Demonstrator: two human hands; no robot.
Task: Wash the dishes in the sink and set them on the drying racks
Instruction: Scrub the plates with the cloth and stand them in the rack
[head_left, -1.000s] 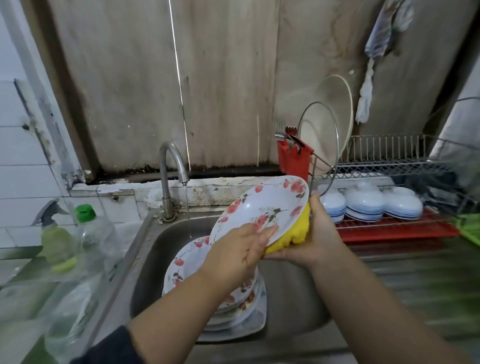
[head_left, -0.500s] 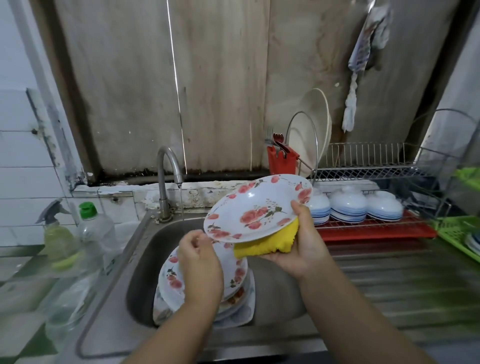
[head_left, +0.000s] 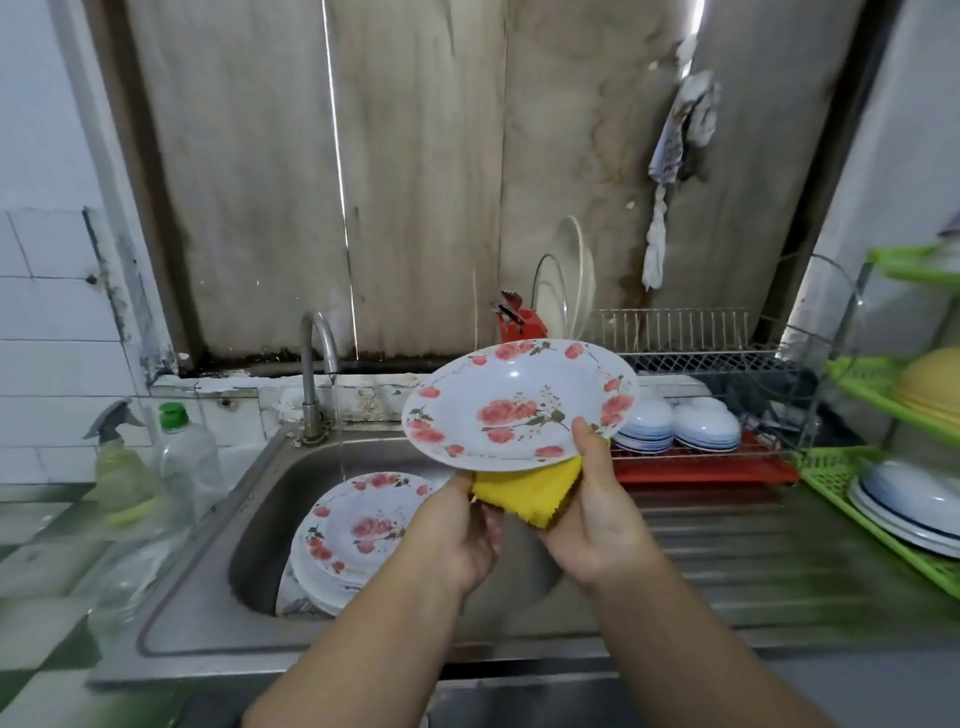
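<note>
A plate (head_left: 519, 402) is held above the sink (head_left: 260, 499), the right hand (head_left: 597, 525) at its near edge with a sponge (head_left: 527, 491) beneath it, the left hand (head_left: 457, 540) just beside, touching the sponge. Below and left of the left hand, a stack of plates (head_left: 358, 535) sits in the sink; the tap (head_left: 314, 374) stands behind it. Far left of the hands, a spray bottle (head_left: 117, 457) and a soap bottle (head_left: 184, 462) stand on the desk (head_left: 31, 561). Right of the right hand, upturned bowls (head_left: 680, 428) rest on a wire drying rack (head_left: 701, 358); farther right stands a plastic rack (head_left: 852, 478) holding dishes (head_left: 904, 509).
</note>
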